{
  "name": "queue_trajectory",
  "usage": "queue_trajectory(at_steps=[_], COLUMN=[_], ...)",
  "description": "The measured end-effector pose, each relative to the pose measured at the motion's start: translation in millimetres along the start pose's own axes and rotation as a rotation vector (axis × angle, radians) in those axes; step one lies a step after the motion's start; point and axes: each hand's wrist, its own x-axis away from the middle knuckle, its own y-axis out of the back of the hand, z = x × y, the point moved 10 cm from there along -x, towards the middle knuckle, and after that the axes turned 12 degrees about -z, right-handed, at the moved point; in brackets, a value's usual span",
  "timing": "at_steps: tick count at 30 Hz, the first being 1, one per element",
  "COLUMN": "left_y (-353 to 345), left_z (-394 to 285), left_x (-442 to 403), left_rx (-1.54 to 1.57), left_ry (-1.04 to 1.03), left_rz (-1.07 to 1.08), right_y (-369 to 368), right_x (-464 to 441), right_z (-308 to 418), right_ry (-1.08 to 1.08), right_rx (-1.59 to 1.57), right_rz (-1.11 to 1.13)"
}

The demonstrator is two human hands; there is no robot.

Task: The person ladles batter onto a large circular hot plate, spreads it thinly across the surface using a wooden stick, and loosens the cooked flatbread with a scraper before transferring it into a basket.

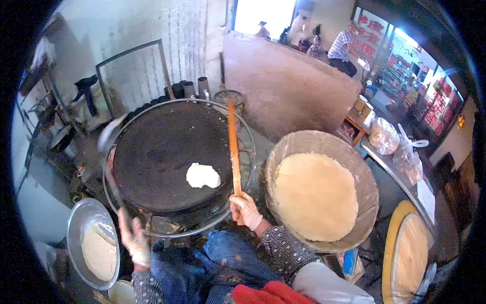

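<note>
My right hand [246, 211], in a thin glove, grips the lower end of a long flat wooden spatula [233, 147]. The spatula stands nearly upright in view along the right side of a round black griddle [162, 147]. A small white dollop of batter [202, 175] lies on the griddle, left of the spatula. My gloved left hand [133, 240] is at the griddle's lower left edge, blurred, around the handle of a metal ladle [107, 133] that is smeared by motion. Beside that hand is a metal bowl [74, 243] with pale batter [99, 253] in it.
A large lined basket [367, 202] at right holds a stack of thin round pancakes [316, 197]. A yellow-rimmed round board [392, 258] is at lower right. Plastic bags [385, 136] lie on a side counter. Beyond a low partition [283, 76], people sit in the background.
</note>
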Motion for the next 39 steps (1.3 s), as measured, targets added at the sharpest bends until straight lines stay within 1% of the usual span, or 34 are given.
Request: queue_trajectory(at_steps=[1,2,4,6,7,8,9,10,11,12,14,15,16,17,18,19,20,21,22,23,24,25,26,27,28,29,30,32,34,35,36,37,38,39], left_y=[31.0,61.6,128.6,190.6,220.1,262.6,305.5,348.2,363.5,358.2,323.7,326.0,326.7,339.7,321.3,328.9,320.9,323.9,293.2,258.7,231.8,190.9,146.7,104.2,59.3,16.6,-24.7,-79.8,-120.2,-133.4,-138.8,-139.2,-133.6,-137.1], left_z=[18.6,35.9,92.1,149.9,173.2,242.1,310.5,343.5,322.4,308.7,278.3,279.3,289.7,327.0,286.0,328.8,330.9,364.1,315.2,257.9,237.5,188.1,149.5,105.4,68.6,40.9,38.1,18.1,24.0,29.6,20.0,20.4,22.0,24.7], left_x=[1.1,2.4,10.1,29.3,42.8,48.5,54.5,66.5,76.5,84.0,79.4,78.7,85.4,84.0,78.3,83.7,83.3,75.7,73.3,56.2,41.7,26.6,17.6,23.5,34.1,52.2,75.4,128.8,166.2,168.8,156.2,151.4,157.6,163.5], left_rx=[-0.094,-0.128,-0.155,-0.203,-0.25,-0.294,-0.337,-0.55,-0.675,-0.785,-0.974,-1.008,-1.04,-1.129,-1.11,-1.33,-1.351,-1.387,-1.371,-1.368,-1.319,-1.32,-1.16,-0.974,-0.88,-0.85,-0.865,-0.736,-0.787,-0.803,-0.812,-0.797,-0.724,-0.832], left_ry=[-0.06,0.002,0.278,0.558,0.679,0.701,0.723,0.808,0.823,0.842,0.876,0.909,0.945,0.788,0.685,0.596,0.789,0.618,0.679,0.572,0.389,0.092,-0.025,-0.299,-0.322,-0.31,-0.143,-0.576,-0.644,-0.558,-0.359,-0.33,-0.459,-0.51], left_rz=[-0.055,-0.1,-0.2,-0.3,-0.331,-0.359,-0.387,-0.345,-0.245,-0.136,0.103,0.144,0.191,0.216,0.137,0.344,0.477,0.518,0.538,0.523,0.454,0.38,0.408,0.331,0.422,0.54,0.787,0.521,0.531,0.569,0.706,0.686,0.635,0.747], right_y=[8.3,12.5,16.3,-13.0,-15.3,-19.7,-20.8,-22.1,-24.3,-22.8,-33.7,-43.7,-53.0,-61.3,-66.0,-60.3,-38.8,-30.9,-29.9,-37.8,-45.6,-51.9,-54.1,-53.9,-52.6,-20.9,-31.4,-33.9,-55.2,-53.5,-45.5,-46.4,-38.0,-28.2], right_x=[5.2,8.2,16.9,46.7,52.9,54.4,44.6,33.2,23.6,18.3,21.3,32.9,46.6,54.3,61.7,54.1,27.6,7.7,-6.3,-4.0,0.7,6.8,11.7,18.4,23.4,-4.1,4.8,-11.5,9.0,10.7,13.8,21.1,18.6,6.0], right_z=[-0.4,2.6,0.2,3.8,-1.2,-5.4,-3.2,-0.9,15.3,29.6,23.6,22.5,16.6,2.9,-10.3,-15.4,-18.8,-1.8,14.3,15.8,16.7,16.8,8.4,0.0,-8.6,-15.5,20.4,22.5,25.1,16.2,8.7,15.5,35.1,42.1], right_ry=[-0.065,0.03,0.203,0.762,0.657,0.55,0.531,0.52,0.56,0.6,0.644,0.675,0.659,0.694,0.718,0.659,0.674,0.681,0.69,0.735,0.775,0.814,0.785,0.763,0.733,0.58,0.523,0.567,0.545,0.526,0.5,0.594,0.572,0.641], right_rx=[0.043,0.244,0.652,1.5,1.531,1.553,1.638,1.723,1.702,1.682,1.614,1.608,1.627,1.679,1.73,1.785,1.652,1.701,1.745,1.748,1.75,1.753,1.794,1.838,1.885,1.812,1.801,1.787,1.712,1.64,1.567,1.692,1.651,1.639], right_rz=[0.045,0.053,0.073,0.187,0.22,0.273,0.249,0.228,0.107,-0.025,-0.033,-0.024,0.055,0.162,0.268,0.226,0.116,0.002,-0.114,-0.103,-0.093,-0.08,-0.015,0.054,0.127,0.004,-0.096,-0.094,-0.038,0.049,0.118,0.07,-0.026,-0.059])
